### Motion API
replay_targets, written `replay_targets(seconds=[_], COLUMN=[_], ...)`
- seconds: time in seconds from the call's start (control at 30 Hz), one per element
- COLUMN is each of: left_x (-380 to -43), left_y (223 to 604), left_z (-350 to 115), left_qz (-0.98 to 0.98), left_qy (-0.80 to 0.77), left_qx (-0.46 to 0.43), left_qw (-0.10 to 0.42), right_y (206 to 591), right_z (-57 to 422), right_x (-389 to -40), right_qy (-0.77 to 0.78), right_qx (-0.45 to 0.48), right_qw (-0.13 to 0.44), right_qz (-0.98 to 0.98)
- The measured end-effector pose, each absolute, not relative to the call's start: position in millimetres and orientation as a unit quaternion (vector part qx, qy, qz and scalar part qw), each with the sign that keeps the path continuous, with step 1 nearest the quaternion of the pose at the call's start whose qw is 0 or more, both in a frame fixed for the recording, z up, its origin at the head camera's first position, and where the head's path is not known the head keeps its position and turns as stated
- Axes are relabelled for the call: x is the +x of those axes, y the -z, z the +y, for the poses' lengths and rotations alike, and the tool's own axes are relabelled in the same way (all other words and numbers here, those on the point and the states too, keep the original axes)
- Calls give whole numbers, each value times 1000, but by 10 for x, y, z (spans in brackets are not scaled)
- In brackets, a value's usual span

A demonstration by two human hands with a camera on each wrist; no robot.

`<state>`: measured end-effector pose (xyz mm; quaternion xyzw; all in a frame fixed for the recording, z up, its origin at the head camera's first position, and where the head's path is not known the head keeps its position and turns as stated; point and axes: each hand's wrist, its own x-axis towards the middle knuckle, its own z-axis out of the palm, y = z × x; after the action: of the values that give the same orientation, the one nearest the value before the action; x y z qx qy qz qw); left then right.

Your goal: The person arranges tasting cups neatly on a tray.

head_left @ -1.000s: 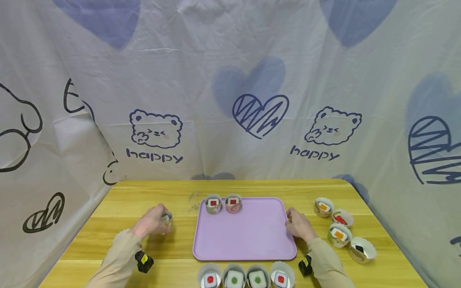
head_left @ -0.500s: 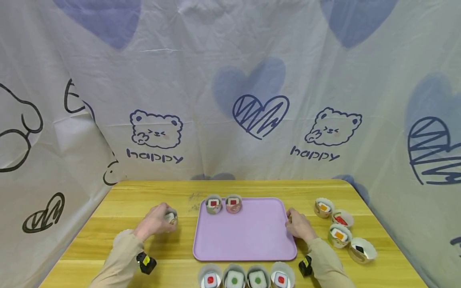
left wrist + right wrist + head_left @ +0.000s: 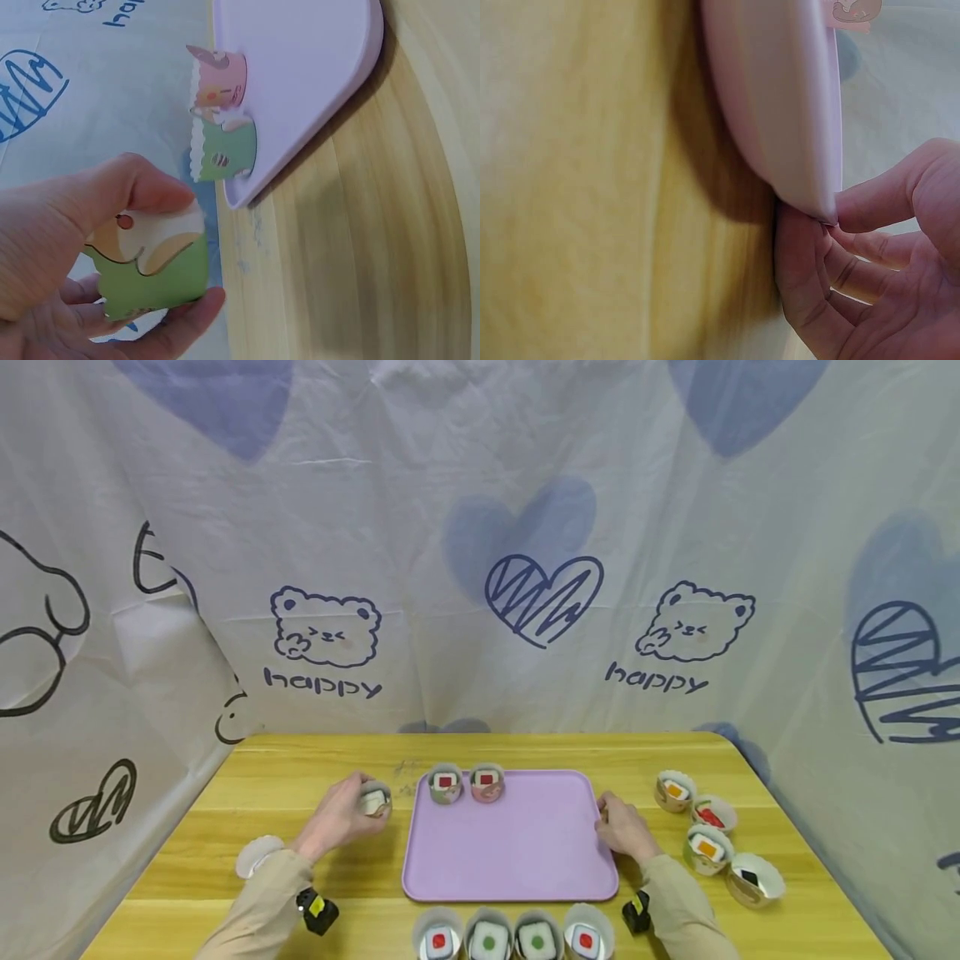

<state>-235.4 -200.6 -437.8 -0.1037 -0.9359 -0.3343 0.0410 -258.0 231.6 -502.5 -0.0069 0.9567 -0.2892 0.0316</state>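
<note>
My left hand (image 3: 341,817) grips a green paper baking cup (image 3: 161,262) with an animal print, thumb on one side and fingers on the other. In the head view something white shows inside that cup, left of the lilac tray (image 3: 510,852). At the tray's right edge, my right hand (image 3: 624,828) pinches the rim between thumb and fingers, seen close up in the right wrist view. Two paper cups, one green (image 3: 225,146) and one pink (image 3: 223,81), stand side by side in the tray's far left corner, each with a white piece with a red square on top.
A pale paper cup (image 3: 258,856) sits left, beside the left sleeve. Several filled cups (image 3: 489,942) line up in front of the tray. More filled cups (image 3: 705,850) stand on the right of the wooden table (image 3: 300,752). A printed curtain (image 3: 427,652) hangs behind.
My left hand has carried the green cup to the right, closer to the tray, uncovering the pale cup by the sleeve. My right hand stays on the tray's rim.
</note>
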Motion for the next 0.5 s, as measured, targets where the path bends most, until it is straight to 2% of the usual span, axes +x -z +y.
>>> replay_targets(seconds=[0.33, 0.5], left_x=[-2405, -2427], left_y=[4413, 4409], left_z=[-1847, -1764], left_qz=[-923, -919], left_qy=[354, 363], left_qx=[-131, -137], left_qw=[73, 73], right_y=[5012, 4999], right_z=[2320, 2315], right_x=[-2568, -2562], right_qy=[297, 289], right_qx=[-1, -5], right_qw=[38, 33], right_qz=[954, 957])
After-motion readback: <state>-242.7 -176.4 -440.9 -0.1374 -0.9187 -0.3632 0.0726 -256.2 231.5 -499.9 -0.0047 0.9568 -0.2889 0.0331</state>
